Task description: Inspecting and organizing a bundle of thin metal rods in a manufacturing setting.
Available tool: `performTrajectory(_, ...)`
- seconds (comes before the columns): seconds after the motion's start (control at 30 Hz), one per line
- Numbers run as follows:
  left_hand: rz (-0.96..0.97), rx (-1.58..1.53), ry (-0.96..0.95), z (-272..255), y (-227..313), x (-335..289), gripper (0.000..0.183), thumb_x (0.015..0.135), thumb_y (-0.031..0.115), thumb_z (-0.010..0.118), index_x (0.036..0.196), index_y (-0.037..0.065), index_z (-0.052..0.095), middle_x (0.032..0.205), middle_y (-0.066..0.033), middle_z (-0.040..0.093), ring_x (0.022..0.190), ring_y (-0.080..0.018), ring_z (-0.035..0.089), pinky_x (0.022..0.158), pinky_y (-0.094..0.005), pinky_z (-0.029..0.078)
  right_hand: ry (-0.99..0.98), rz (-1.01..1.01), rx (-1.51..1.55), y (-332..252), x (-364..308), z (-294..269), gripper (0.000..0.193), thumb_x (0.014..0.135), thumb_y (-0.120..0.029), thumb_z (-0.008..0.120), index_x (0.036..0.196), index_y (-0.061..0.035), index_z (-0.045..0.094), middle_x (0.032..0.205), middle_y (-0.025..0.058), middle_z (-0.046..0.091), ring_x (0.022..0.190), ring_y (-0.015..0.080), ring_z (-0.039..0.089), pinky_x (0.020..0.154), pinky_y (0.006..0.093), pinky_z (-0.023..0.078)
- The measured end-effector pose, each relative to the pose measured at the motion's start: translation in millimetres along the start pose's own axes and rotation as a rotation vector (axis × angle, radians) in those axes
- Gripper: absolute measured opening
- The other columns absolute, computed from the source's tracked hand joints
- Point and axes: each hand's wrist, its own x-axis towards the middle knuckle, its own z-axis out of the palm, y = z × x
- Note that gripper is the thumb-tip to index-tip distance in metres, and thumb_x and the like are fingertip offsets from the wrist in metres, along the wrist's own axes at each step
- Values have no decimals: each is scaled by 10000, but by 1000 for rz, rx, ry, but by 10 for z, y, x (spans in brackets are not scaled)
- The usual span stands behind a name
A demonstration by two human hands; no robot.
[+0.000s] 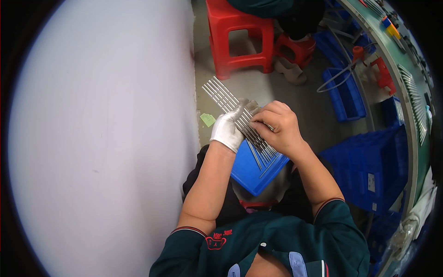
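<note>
A row of thin silvery metal rods (215, 92) lies slantwise across my left hand (227, 131). That hand wears a white glove with grey fingertips and is closed round the rods. My bare right hand (280, 127) is closed in a pinch, its fingertips against the middle of the row. Whether a rod is between those fingertips is hidden. Below my hands, a blue plastic bin (251, 177) sits between my legs. Several more rods (260, 157) slope over it, and their lower ends fan apart.
A pale wall-like surface (106, 138) fills the left side. Ahead stands a red plastic stool (242, 34) with a person on it. Blue bins (369, 166) are stacked at right, beside a curved green workbench (399, 57) bearing a row of metal rods (414, 104). Green paper (207, 120) lies on the floor.
</note>
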Motion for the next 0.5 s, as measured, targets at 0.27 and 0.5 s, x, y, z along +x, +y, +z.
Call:
performTrajectory(0.27, -12, -46, -30, -18, 0, 9, 244, 938, 63, 539, 1154, -52, 531, 1113, -223, 598, 1017, -337, 614, 879, -430, 538, -65, 87, 115, 66, -51, 58, 109, 683, -66, 738, 778, -64, 684, 750, 52, 631, 742, 244, 602, 700, 350, 468)
performTrajectory(0.5, -22, -10, 7, 31, 6, -15, 257, 938, 58, 538, 1169, -54, 524, 1117, -223, 597, 1017, -333, 612, 873, -414, 542, -117, -61, -55, 2, -33, 105, 131, 644, -78, 755, 737, -103, 667, 750, 14, 599, 740, 217, 558, 663, 351, 416)
